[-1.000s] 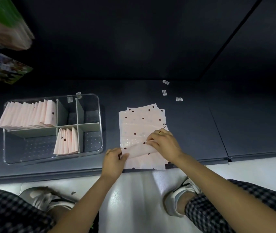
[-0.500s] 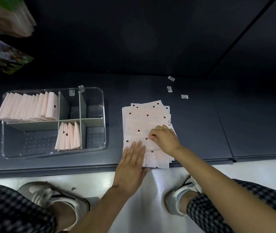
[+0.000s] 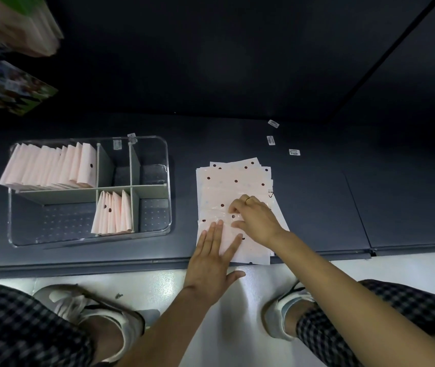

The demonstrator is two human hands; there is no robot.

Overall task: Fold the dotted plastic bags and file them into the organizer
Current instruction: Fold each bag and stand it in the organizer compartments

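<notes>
A stack of pink dotted plastic bags (image 3: 233,181) lies on the dark shelf near its front edge. My left hand (image 3: 215,256) lies flat with straight fingers on the near part of the top bag. My right hand (image 3: 254,219) rests on the middle of the stack, fingers curled down onto the bag's folded edge. To the left stands the clear organizer (image 3: 168,181). A row of folded bags (image 3: 52,166) fills its back left compartment, and several more folded bags (image 3: 113,214) stand in the front middle one.
Three small white labels (image 3: 271,140) lie on the shelf behind the stack. Blurred packages (image 3: 12,88) hang at the upper left. The shelf's front edge (image 3: 78,263) runs just below the organizer; my knees and shoes are on the white floor beneath.
My left hand let go of the bag's near edge and flattened onto the folded bag. My right hand stayed on the stack's middle. The view shifted slightly.
</notes>
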